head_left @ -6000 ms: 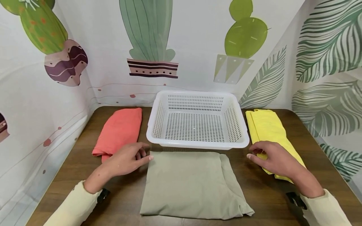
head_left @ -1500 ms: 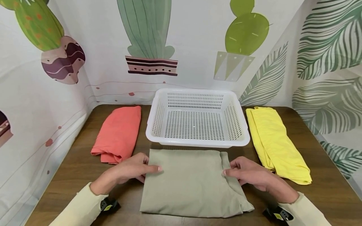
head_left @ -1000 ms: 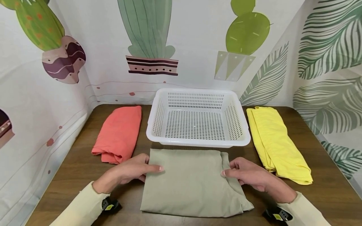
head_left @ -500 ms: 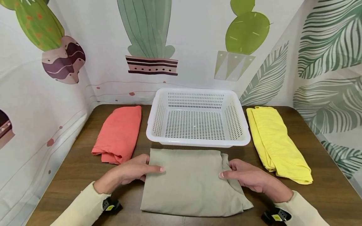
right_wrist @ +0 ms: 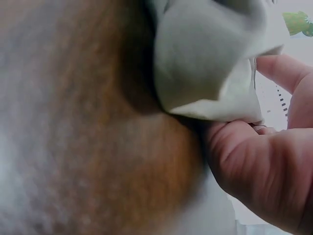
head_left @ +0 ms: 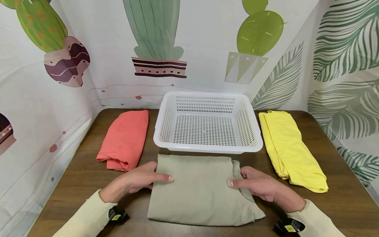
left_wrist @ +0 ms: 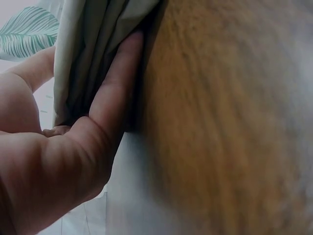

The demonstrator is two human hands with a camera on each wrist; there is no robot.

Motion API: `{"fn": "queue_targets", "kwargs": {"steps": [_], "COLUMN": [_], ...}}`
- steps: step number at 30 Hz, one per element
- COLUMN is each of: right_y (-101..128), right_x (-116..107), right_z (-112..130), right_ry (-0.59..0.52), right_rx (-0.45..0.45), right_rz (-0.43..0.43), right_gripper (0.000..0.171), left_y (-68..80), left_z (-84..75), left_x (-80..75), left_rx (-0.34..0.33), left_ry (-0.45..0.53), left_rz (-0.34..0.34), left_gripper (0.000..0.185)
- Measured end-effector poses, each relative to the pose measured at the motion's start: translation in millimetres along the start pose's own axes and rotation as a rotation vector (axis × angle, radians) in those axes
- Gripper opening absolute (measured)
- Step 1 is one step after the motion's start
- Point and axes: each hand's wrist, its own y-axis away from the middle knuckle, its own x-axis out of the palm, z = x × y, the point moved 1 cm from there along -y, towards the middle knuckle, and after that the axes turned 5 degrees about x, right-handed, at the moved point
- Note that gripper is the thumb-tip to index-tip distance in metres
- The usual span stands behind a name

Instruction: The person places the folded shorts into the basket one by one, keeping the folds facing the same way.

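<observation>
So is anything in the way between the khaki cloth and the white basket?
Nothing visible, just a strip of table between the khaki cloth and the white basket; only the basket's front rim stands up there.

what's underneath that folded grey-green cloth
The wooden table, and a finger of the left hand. Fingertips of the right hand below the cloth, and anything deeper, are covered.

Left grip [head_left: 138,178] and right grip [head_left: 263,185]: pinching.
Thumbs [head_left: 163,177] on top, pointing inward; 2 forearms [head_left: 87,214] converge forward.
</observation>
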Motion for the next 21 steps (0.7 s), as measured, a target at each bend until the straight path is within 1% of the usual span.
{"fn": "queue_targets", "kwargs": {"steps": [5,11,16,21], "right_y": [-1.0,-2.1,-1.7,-2.6], "right_x": [1.3,2.4,3.8,6.0], "right_z": [-0.5,-2.0,-1.6,-0.6], "right_ry": [-0.064,-0.094,-0.074,-0.046], "right_rx": [-0.005,-0.013,-0.032,-0.034], "right_rz": [0.037,0.054,0.039,0.0], "right_gripper": [0.028,0.025,0.027,0.028], "left_y": [-0.8,-3.4,-3.3,-3.0], "left_z": [-0.3,1.9,3.8,4.6], "left_x": [0.4,2.5,3.3,3.0], "left_rx": [0.009,0.005,0.004,0.005], "left_ry": [-0.002,0.009,0.01,0.011], "left_rz": [0.001,0.014,0.013,0.014], "left_gripper": [0.041,0.043,0.044,0.045]}}
